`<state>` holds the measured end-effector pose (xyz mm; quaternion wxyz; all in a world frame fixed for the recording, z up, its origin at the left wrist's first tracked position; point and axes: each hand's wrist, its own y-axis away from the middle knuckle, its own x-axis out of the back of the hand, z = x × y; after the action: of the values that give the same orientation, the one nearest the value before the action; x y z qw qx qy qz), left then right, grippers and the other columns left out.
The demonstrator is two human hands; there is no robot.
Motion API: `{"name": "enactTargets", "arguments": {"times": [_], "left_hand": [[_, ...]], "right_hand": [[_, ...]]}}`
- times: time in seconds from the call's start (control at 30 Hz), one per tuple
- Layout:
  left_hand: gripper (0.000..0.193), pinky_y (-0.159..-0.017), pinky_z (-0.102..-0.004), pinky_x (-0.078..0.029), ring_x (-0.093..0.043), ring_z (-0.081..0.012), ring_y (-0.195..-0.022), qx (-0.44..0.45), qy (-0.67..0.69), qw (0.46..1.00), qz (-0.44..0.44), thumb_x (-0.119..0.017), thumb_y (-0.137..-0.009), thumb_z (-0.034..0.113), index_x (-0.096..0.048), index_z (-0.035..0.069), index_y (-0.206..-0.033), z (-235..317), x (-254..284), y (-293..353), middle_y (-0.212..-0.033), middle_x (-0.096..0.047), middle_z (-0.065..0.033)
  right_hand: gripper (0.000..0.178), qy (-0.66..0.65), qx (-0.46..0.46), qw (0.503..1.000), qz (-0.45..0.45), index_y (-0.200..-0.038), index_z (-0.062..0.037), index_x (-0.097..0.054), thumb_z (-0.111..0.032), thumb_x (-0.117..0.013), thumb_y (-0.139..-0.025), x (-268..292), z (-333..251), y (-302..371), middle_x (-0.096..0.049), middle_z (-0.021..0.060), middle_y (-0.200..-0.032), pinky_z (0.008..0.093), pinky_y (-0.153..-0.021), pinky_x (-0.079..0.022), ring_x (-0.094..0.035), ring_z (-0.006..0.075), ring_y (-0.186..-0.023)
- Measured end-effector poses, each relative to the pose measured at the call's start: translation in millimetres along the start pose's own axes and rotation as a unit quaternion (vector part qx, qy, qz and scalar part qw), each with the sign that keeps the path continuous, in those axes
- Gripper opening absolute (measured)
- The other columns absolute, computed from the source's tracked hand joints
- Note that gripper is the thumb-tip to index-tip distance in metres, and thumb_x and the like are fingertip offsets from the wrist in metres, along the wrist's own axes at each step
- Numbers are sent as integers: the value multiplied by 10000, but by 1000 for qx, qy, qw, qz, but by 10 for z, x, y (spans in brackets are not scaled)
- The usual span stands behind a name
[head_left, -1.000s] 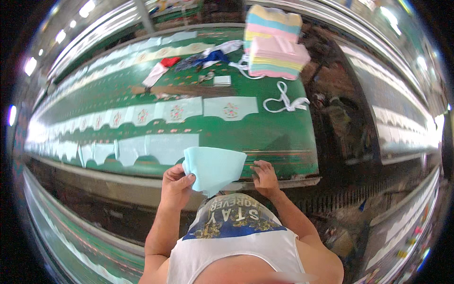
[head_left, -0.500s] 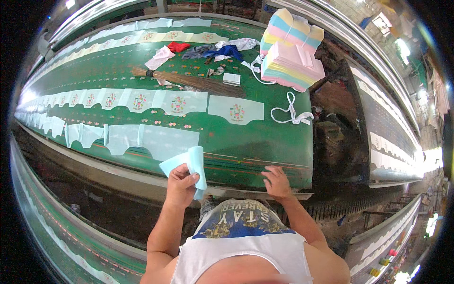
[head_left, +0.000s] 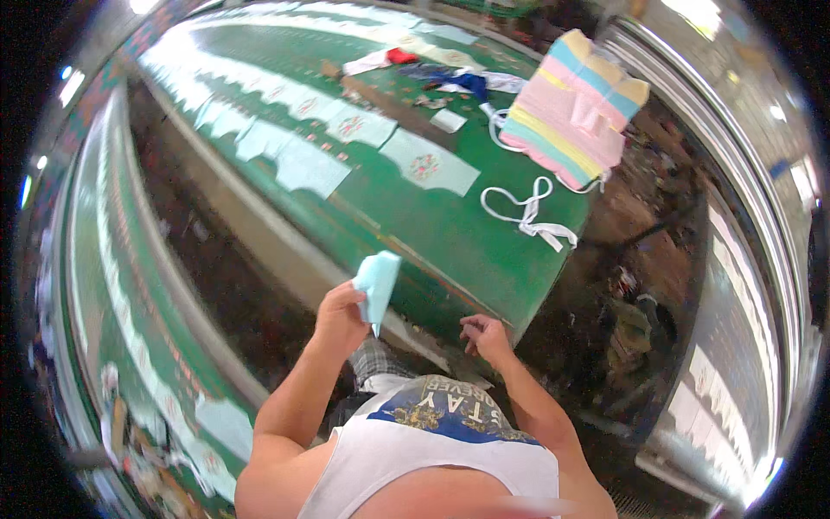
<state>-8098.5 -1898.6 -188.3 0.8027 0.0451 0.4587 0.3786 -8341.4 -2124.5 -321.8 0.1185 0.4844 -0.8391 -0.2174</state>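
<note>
Closed around a folded stack of pale blue cut fabric [head_left: 378,281], my left hand [head_left: 342,313] is at the near edge of the long green table [head_left: 406,225]. My right hand [head_left: 486,336] hovers by the same edge, nearer the table's end. Its fingers are loosely bent and apart, with nothing seen in them. Beyond lies a flat pale blue fabric piece [head_left: 427,163] with a round floral print. A plain pale blue piece [head_left: 313,166] ends the nearer row.
A tall pile of pink, yellow and blue fabric [head_left: 571,112] stands at the table's far right corner. White straps [head_left: 527,212], a small white stack [head_left: 448,120] and crumpled rags [head_left: 467,84] lie there too. Another long table [head_left: 130,320] runs along the left.
The view has turned, so the table now slants down to the right. My left hand still grips the blue fabric. My right hand's fingers have curled a little more.
</note>
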Motion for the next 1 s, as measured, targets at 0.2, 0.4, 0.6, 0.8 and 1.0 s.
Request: {"name": "enactTargets", "arguments": {"times": [0.2,0.4,0.6,0.8,1.0], "left_hand": [[297,-902,-410,-583,-723,-234,-968,-94,27,995,-11,-632,-889,-2,-660,-72,-1177,-282,-432,1115,-1078,-727,-130],[263,-858,-365,-599,-741,-202,-909,-171,113,979,13,-614,-902,6,-672,-16,-1157,-464,-34,2090,-1031,-745,-113],[319,-743,-331,-585,-683,-188,-744,-241,204,944,98,-566,-749,90,-687,-5,-1029,-899,414,2754,-875,-701,-89],[338,-636,-319,-572,-670,-212,-665,-355,289,879,135,-536,-691,101,-675,-29,-970,-977,756,3478,-846,-697,-120],[412,-683,-406,-588,-690,-299,-712,-440,290,838,144,-556,-617,148,-678,-39,-963,-676,939,4154,-866,-714,-182]], "right_hand": [[272,69,152,986,10,-1191,36,-655,-90,-645,-950,-165,48,148,-710,134,-964,281,-529,-531,-691,170,-644],[249,92,138,986,-24,-1196,43,-647,-32,-601,-963,-427,149,268,-698,120,-933,258,-492,-515,-653,143,-610],[223,168,95,978,-83,-1173,29,-658,-47,-632,-966,-672,-436,109,-694,80,-916,270,-567,-515,-655,131,-675],[159,366,384,827,-186,-1079,37,-710,-53,-650,-961,-1900,-1027,-283,-696,67,-914,307,-826,-537,-687,195,-872],[250,434,460,671,-386,-1102,-36,-697,28,-654,-864,-3034,-1235,43,-684,133,-996,374,-834,-553,-683,297,-926]]}}
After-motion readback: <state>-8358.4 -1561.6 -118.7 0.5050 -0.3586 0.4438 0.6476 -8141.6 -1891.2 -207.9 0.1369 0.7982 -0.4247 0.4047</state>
